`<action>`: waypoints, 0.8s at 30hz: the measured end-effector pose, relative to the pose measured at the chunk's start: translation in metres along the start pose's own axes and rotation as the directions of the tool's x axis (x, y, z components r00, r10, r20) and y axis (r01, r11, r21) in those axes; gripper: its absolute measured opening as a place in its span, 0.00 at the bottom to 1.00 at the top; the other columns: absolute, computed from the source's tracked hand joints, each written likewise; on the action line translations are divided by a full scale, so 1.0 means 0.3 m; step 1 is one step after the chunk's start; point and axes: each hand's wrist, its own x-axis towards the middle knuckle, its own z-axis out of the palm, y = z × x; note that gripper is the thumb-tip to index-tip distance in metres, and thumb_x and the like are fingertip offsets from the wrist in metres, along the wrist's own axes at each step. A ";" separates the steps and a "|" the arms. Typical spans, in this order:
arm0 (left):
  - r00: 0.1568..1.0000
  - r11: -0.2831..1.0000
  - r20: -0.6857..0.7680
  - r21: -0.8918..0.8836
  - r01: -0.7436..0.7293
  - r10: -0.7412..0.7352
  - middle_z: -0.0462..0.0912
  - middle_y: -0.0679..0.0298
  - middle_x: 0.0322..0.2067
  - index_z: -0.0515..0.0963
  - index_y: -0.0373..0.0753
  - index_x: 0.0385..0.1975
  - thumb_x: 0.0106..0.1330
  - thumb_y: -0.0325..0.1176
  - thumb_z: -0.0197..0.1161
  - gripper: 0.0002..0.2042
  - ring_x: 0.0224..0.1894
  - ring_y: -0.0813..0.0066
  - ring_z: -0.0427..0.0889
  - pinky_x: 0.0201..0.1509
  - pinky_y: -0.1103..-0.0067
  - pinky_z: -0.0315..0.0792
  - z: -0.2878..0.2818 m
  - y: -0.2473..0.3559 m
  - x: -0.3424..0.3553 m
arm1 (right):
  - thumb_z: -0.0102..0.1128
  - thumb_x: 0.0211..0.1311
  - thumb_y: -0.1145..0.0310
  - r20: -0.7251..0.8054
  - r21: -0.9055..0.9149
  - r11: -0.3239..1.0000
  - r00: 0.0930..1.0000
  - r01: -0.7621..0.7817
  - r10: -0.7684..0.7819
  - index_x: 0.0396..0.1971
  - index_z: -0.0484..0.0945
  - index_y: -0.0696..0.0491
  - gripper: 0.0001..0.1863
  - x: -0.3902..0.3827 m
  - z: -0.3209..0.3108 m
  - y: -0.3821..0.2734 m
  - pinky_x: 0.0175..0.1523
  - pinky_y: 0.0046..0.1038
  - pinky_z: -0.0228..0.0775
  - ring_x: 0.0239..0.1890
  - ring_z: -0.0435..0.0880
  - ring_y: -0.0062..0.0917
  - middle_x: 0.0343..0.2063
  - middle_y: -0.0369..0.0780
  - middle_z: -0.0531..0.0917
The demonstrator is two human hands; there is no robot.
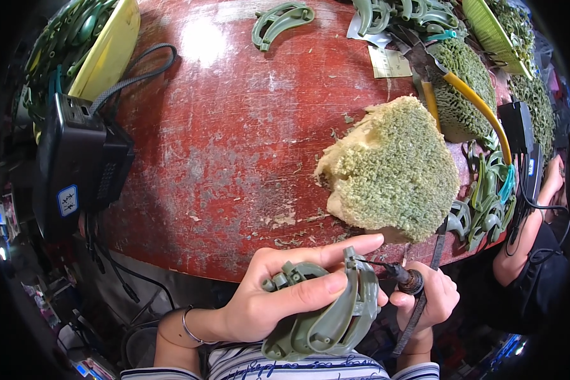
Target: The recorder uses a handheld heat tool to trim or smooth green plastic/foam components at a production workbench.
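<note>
At the table's near edge, my left hand [266, 294] grips several curved green plastic parts [335, 316], with the thumb over them and the forefinger stretched along the top. In my right hand [434, 297] is a dark tool like a soldering iron [404, 277], its thin black tip pointing left at the upper end of the frontmost part. Whether the tip touches the plastic, I cannot tell. A long, flat grey strip like a file [418, 322] slants through the same hand. Just beyond both hands lies a rough yellowish sponge-like block [399, 171], coated with green crumbs.
Pliers with yellow handles [475, 101] lie at the back right, near a second crumbly block [459, 82]. A loose green part [282, 25] rests at the back. Black power boxes [76, 164] with cables stand left, beside a yellow basket [111, 50]. Another person's arm [519, 240] shows at right.
</note>
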 end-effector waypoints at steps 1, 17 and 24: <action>1.000 1.000 -0.001 -0.006 0.007 -0.007 0.77 0.54 0.41 0.56 0.28 0.57 0.65 0.31 0.46 0.23 0.44 0.78 0.73 0.53 0.81 0.62 0.000 0.001 0.000 | 0.68 0.37 0.51 -0.003 0.009 1.000 1.000 -0.001 0.001 0.24 0.75 0.60 0.26 -0.001 0.000 0.001 0.20 0.21 0.66 0.14 0.76 0.25 0.12 0.37 0.75; 1.000 1.000 0.005 0.010 0.010 -0.010 0.77 0.55 0.41 0.57 0.29 0.57 0.65 0.32 0.46 0.22 0.44 0.78 0.73 0.53 0.82 0.63 -0.002 -0.002 0.006 | 0.68 0.38 0.50 -0.010 0.000 1.000 1.000 -0.018 0.018 0.24 0.75 0.60 0.25 -0.008 -0.002 0.005 0.19 0.21 0.66 0.13 0.75 0.24 0.12 0.36 0.74; 1.000 1.000 0.014 -0.001 0.012 -0.012 0.76 0.55 0.42 0.56 0.29 0.58 0.65 0.32 0.46 0.23 0.45 0.78 0.73 0.53 0.81 0.62 -0.001 -0.001 0.007 | 0.68 0.37 0.51 -0.013 -0.003 1.000 1.000 0.008 -0.008 0.25 0.75 0.60 0.26 -0.004 -0.002 0.009 0.19 0.21 0.66 0.13 0.75 0.24 0.12 0.36 0.74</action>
